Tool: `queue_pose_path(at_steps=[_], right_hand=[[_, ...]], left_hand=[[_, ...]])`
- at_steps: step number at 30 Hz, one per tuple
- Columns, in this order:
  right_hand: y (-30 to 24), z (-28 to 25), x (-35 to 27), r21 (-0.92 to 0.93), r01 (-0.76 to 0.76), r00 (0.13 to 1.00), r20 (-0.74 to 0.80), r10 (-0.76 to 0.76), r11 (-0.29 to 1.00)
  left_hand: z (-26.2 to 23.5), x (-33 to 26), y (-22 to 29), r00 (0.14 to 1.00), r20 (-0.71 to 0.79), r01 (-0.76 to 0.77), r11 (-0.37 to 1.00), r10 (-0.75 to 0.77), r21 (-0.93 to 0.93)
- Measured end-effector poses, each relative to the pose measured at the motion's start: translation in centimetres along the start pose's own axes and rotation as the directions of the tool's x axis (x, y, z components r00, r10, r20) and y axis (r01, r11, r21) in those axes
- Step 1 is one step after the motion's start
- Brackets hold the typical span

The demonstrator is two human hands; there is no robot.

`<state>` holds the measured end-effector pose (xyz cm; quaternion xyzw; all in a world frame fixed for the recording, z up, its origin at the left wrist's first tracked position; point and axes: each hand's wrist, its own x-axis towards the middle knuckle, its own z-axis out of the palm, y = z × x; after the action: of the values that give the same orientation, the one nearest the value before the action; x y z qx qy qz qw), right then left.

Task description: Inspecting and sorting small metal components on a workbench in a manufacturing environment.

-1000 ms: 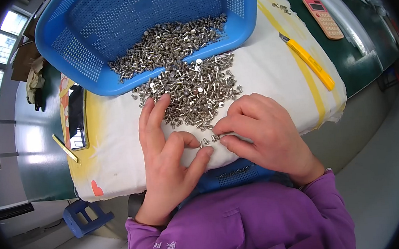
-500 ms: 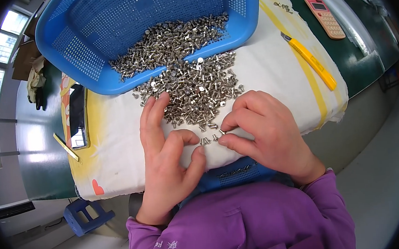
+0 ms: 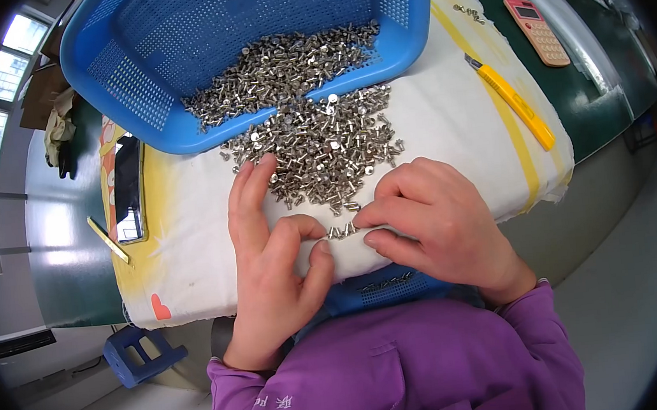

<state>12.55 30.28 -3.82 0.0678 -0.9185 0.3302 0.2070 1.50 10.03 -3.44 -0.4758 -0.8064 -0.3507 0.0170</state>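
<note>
Several small silver screws (image 3: 342, 232) form a short row on the white cloth pad, between my two hands. My left hand (image 3: 272, 276) has its thumb and index finger curled together at the row's left end, around the endmost screw; its other fingers stretch toward the screw pile. At the right end, my right hand (image 3: 439, 222) touches the row with its index fingertip, its thumb a little apart below. Just beyond the hands lies a heap of loose screws (image 3: 327, 146), spilling from a tilted blue perforated basket (image 3: 241, 9) that holds many more.
On the right lie a yellow utility knife (image 3: 515, 107), a pink calculator (image 3: 537, 30) and a few stray screws (image 3: 469, 13). A phone (image 3: 130, 191) and a thin yellow strip (image 3: 108, 240) are at left. Below the pad's front edge sits another blue basket (image 3: 398, 289); a blue stool (image 3: 142, 354) stands lower left.
My right hand has brought a screw left into the row, and its thumb and index finger have parted. The screws now stand closer together. My left hand has shifted slightly left.
</note>
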Motion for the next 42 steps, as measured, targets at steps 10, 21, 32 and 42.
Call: queue_pose_path(at_steps=[10, 21, 32, 42], right_hand=[[0.0, 0.0, 0.1, 0.013, 0.028, 0.999, -0.032, -0.027, 1.000], [0.1, 0.0, -0.1, -0.001, 0.012, 0.999, -0.042, -0.012, 1.000], [0.1, 0.0, 0.0, -0.011, 0.007, 1.000, -0.024, -0.007, 1.000], [0.6, -0.6, -0.1, 0.082, 0.115, 0.992, 0.047, -0.119, 0.990]], left_hand=[[0.1, -0.1, -0.1, 1.000, -0.018, 0.011, 1.000, -0.010, 0.027], [-0.2, 0.1, 0.0, 0.999, 0.016, -0.034, 0.999, 0.034, 0.008], [-0.3, 0.2, 0.0, 0.998, 0.034, -0.059, 0.998, 0.060, -0.007], [-0.9, 0.3, -0.1, 0.986, 0.117, -0.115, 0.991, 0.122, -0.067]])
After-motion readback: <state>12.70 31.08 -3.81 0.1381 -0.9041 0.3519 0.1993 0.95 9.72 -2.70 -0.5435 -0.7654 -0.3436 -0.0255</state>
